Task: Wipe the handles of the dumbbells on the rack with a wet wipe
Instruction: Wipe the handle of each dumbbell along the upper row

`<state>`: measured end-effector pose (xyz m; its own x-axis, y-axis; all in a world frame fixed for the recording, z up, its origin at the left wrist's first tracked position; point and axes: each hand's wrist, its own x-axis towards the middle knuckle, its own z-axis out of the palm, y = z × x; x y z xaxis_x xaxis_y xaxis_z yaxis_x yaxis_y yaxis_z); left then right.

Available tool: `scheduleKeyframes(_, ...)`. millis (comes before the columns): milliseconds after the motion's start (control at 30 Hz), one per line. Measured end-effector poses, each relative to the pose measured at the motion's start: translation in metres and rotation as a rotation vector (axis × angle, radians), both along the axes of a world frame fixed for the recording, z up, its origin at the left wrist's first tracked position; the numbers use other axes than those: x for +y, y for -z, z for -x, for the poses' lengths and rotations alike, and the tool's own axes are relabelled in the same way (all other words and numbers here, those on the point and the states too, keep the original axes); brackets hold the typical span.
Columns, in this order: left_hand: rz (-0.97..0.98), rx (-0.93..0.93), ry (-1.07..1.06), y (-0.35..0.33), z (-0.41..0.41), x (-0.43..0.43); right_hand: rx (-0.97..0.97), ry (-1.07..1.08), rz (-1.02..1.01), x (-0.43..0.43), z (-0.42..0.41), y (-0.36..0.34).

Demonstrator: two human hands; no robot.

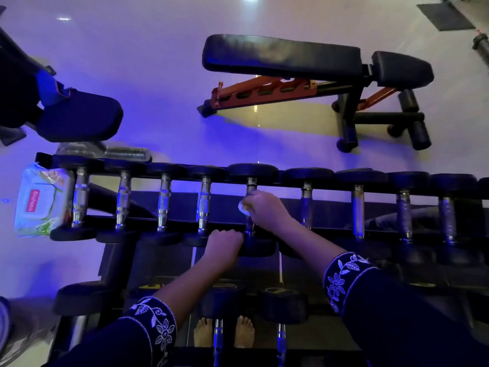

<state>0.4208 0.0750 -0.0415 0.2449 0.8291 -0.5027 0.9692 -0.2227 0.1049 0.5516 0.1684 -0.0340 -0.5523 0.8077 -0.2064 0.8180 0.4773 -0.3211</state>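
Here, on the rack [330, 190], right hand [266, 211], grip tight on a wet wipe [243, 207] round a dumbbell handle [250, 184]; left hand [225, 243], grip curled over the rack's front rail.

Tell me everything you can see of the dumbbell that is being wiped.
The dumbbell is fifth from the left on the top tier of the rack, lying across its rails. It has two black round heads and a shiny metal handle, mostly hidden. The right hand grips the handle through a white wipe; the left hand curls round its near head.
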Motion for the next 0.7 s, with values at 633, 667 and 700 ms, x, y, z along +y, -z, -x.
scheduleKeyframes(633, -0.116, -0.442, -0.254, -0.004, 0.02, -0.025, 0.375, 0.621, 0.499, -0.052, -0.034, 0.024)
scheduleKeyframes(667, -0.116, -0.437, -0.263, -0.003, 0.02, -0.025, 0.371, 0.643, 0.494, -0.053, -0.033, 0.024)
scheduleKeyframes(700, -0.113, -0.424, -0.258, -0.004, 0.02, -0.024, 0.371, 0.675, 0.497, -0.052, -0.031, 0.024)
